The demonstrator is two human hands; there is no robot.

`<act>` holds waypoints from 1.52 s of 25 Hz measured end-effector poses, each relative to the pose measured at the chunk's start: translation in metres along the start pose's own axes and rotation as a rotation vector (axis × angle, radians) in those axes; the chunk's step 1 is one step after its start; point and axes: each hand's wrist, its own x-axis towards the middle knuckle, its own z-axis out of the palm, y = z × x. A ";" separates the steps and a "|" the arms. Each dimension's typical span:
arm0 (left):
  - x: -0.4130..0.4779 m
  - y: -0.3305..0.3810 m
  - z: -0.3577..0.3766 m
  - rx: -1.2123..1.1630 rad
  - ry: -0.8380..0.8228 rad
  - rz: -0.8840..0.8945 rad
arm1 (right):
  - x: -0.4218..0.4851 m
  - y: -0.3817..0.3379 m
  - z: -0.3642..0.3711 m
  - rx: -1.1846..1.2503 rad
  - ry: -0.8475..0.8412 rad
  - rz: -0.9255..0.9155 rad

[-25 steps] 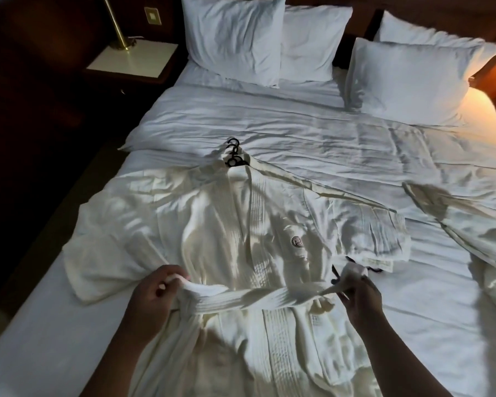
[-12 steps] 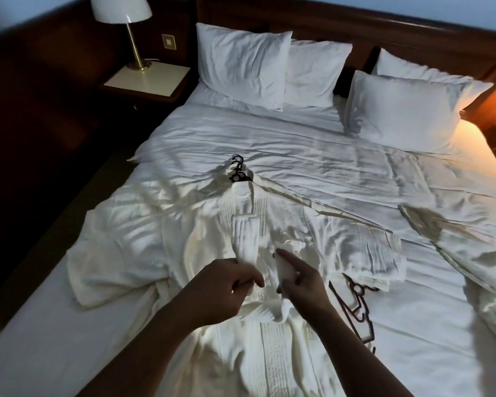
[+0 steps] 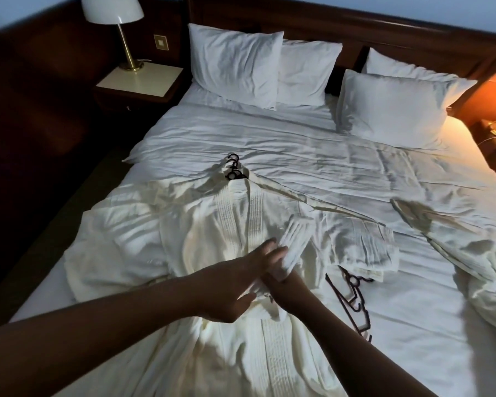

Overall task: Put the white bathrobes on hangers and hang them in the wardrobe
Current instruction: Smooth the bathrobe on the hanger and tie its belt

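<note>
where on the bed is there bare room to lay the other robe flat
Widest free patch: the duvet between the pillows and the hook of the hanger in the laid-out bathrobe. A narrower patch lies between the spare hangers and the second bathrobe. The middle is crowded: left hand and right hand meet at the belt there.

Motion blur smears the left hand's [image 3: 229, 290] fingers, and that hand covers most of the right hand [image 3: 284, 285]. Neither hand's hold on the white ribbed belt [image 3: 295, 242] can be told. The cream bathrobe [image 3: 201, 242] hides all but the hooks of its black hanger [image 3: 233, 170]. At the bed's right edge, a second cream bathrobe [image 3: 470, 253] is cut off by the frame.
</note>
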 end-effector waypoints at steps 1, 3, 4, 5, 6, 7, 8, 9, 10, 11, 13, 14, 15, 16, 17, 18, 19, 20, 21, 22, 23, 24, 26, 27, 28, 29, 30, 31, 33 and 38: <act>-0.006 -0.009 0.005 0.013 0.033 -0.026 | -0.001 0.005 -0.003 0.072 0.068 0.059; -0.016 -0.030 0.023 0.004 0.082 -0.181 | -0.001 0.014 -0.008 0.229 0.150 0.144; -0.020 -0.039 0.034 -0.005 0.096 -0.264 | -0.001 0.016 -0.010 0.312 0.162 0.186; -0.022 -0.048 0.048 -0.019 0.103 -0.339 | 0.000 0.018 -0.011 0.411 0.173 0.231; -0.023 -0.056 0.063 -0.042 0.114 -0.393 | 0.001 0.019 -0.013 0.516 0.178 0.278; -0.021 -0.061 0.076 -0.078 0.117 -0.433 | 0.001 0.018 -0.015 0.622 0.165 0.301; -0.016 -0.064 0.088 -0.123 0.122 -0.462 | 0.000 0.014 -0.018 0.699 0.130 0.302; -0.011 -0.065 0.098 -0.190 0.128 -0.478 | 0.000 0.011 -0.020 0.767 0.075 0.266; -0.004 -0.065 0.106 -0.266 0.139 -0.470 | -0.002 0.006 -0.021 0.825 0.022 0.233; 0.004 -0.066 0.110 -0.336 0.171 -0.467 | -0.003 0.002 -0.022 0.898 -0.029 0.223; 0.019 -0.073 0.105 -0.393 0.269 -0.488 | -0.006 -0.003 -0.021 0.967 -0.116 0.245; 0.026 -0.080 0.098 -0.393 0.277 -0.524 | -0.009 -0.006 -0.021 0.871 -0.179 0.227; 0.030 -0.088 0.091 -0.399 0.244 -0.554 | -0.014 -0.010 -0.021 0.680 -0.251 0.185; 0.031 -0.094 0.082 -0.399 0.195 -0.562 | -0.021 -0.013 -0.021 0.442 -0.351 0.136; 0.032 -0.098 0.078 -0.416 0.167 -0.553 | -0.027 -0.015 -0.019 0.205 -0.435 0.116; 0.031 -0.101 0.076 -0.431 0.156 -0.540 | -0.031 -0.008 -0.017 -0.061 -0.446 0.132; 0.029 -0.102 0.077 -0.454 0.149 -0.536 | -0.034 0.000 -0.014 -0.388 -0.419 0.159; 0.026 -0.099 0.078 -0.488 0.133 -0.525 | -0.036 0.009 -0.010 -0.703 -0.339 0.172; 0.024 -0.097 0.082 -0.533 0.116 -0.507 | -0.041 0.015 -0.005 -0.896 -0.222 0.156; 0.021 -0.093 0.086 -0.572 0.101 -0.472 | -0.041 0.023 0.000 -0.952 -0.093 0.124; 0.019 -0.089 0.089 -0.638 0.090 -0.438 | -0.042 0.026 0.005 -0.925 -0.007 0.099; 0.018 -0.087 0.093 -0.717 0.074 -0.451 | -0.042 0.026 0.010 -0.861 0.036 0.075; 0.019 -0.090 0.097 -0.889 0.032 -0.641 | -0.041 0.027 0.017 -0.811 0.035 0.015; 0.020 -0.091 0.098 -0.933 0.030 -0.731 | -0.041 0.030 0.020 -0.810 0.023 -0.022; 0.021 -0.092 0.098 -0.937 0.033 -0.762 | -0.042 0.032 0.022 -0.812 0.015 -0.054; 0.024 -0.095 0.098 -0.902 0.037 -0.725 | -0.042 0.031 0.022 -0.825 0.007 -0.072; 0.027 -0.098 0.096 -0.829 0.052 -0.671 | -0.041 0.032 0.022 -0.829 -0.007 -0.082; 0.030 -0.106 0.094 -0.791 0.070 -0.640 | -0.037 0.032 0.019 -0.835 -0.019 -0.085; 0.036 -0.113 0.084 -0.842 0.191 -0.565 | -0.033 0.032 0.011 -0.817 -0.064 -0.116; 0.053 -0.105 0.065 -0.573 0.306 -0.465 | -0.014 0.032 -0.005 -0.618 -0.051 -0.243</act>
